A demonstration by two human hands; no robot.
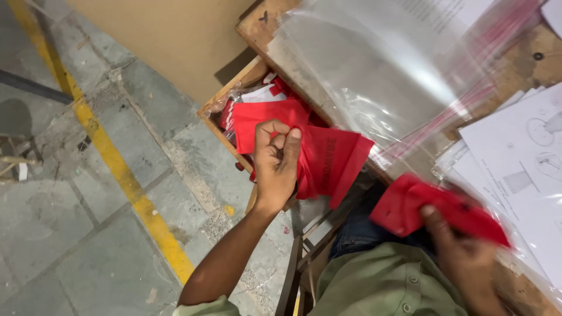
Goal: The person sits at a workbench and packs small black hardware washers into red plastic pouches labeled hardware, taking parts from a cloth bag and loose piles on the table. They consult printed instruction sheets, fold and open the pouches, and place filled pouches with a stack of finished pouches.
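Grey stone flooring with a yellow line lies below a wooden crate [231,93] of red cloths. One red cloth [328,161] is pinched in the left hand [275,164] just above the crate, its long axis running rightward. A second red cloth [436,208], inside a clear bag [527,246], is gripped by the right hand [462,254], near the lap and well apart from the crate.

The floor [76,234] is laid in grey stone slabs with rough, cracked joints, and a worn yellow line [117,164] runs across it on a slant. At the upper left a dark bar [29,86] lies on the slabs. A plain tan board [170,35] stands at the top. A scuffed wooden worktop [541,64] fills the right side, with a wooden shelf [225,93] jutting out beneath its edge. Light is even and soft.
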